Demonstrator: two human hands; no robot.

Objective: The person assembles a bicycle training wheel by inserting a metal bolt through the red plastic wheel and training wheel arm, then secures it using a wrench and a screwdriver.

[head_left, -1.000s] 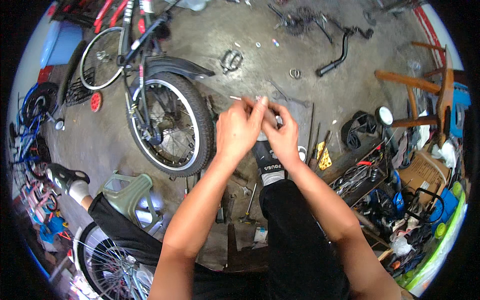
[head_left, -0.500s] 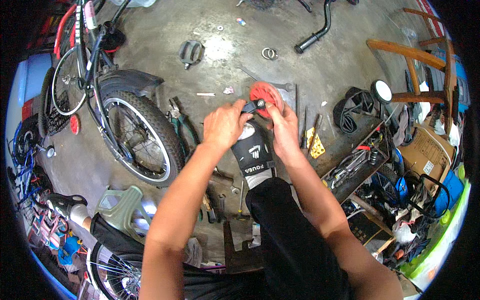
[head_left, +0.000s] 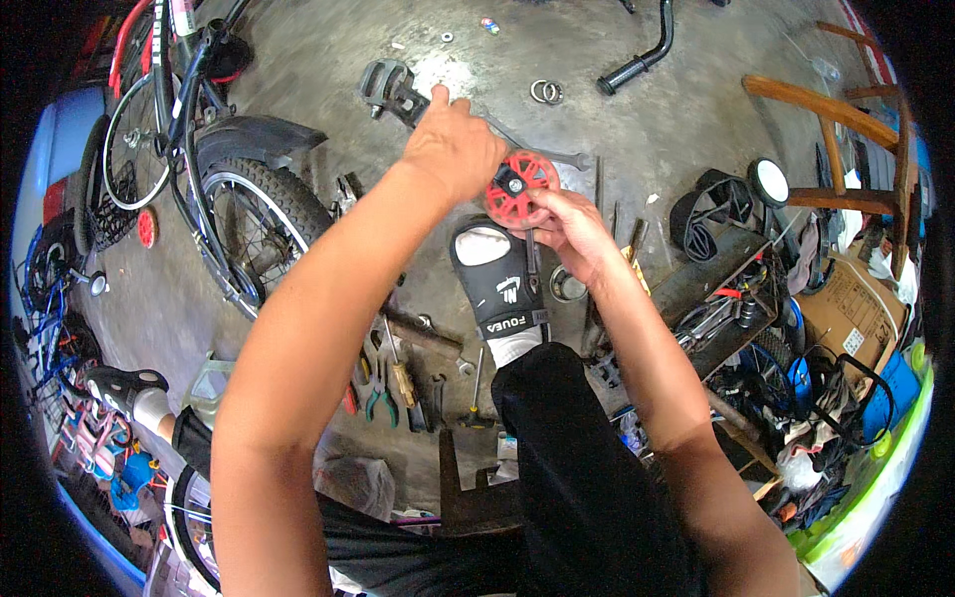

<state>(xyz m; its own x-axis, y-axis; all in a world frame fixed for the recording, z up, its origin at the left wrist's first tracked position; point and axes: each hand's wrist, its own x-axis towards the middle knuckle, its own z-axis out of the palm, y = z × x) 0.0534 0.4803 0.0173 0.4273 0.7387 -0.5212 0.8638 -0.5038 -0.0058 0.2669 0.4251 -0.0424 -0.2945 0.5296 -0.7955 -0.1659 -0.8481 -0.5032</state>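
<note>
A small training wheel (head_left: 517,189) with a red spoked centre and a pale, see-through rim is held above the floor, in front of my shoe (head_left: 494,284). My right hand (head_left: 569,229) pinches its rim from the right, thumb on the wheel's face. My left hand (head_left: 453,147) is closed round the black bracket (head_left: 410,105) joined to the wheel's hub. Most of that bracket is hidden under the hand; its far end shows beyond the fingers. Just past it on the floor lies a black pedal (head_left: 376,82).
Pliers (head_left: 382,398) and screwdrivers lie left of my leg. A spanner (head_left: 572,159) and two metal rings (head_left: 546,92) are beyond the wheel. A bicycle tyre (head_left: 264,224) is at left. A metal tray of parts (head_left: 731,308) and a wooden chair (head_left: 836,114) stand at right.
My left hand has moved forward and left, along the bracket. The wheel has turned its face more upward and shifted slightly nearer me. My right hand keeps hold of its rim.
</note>
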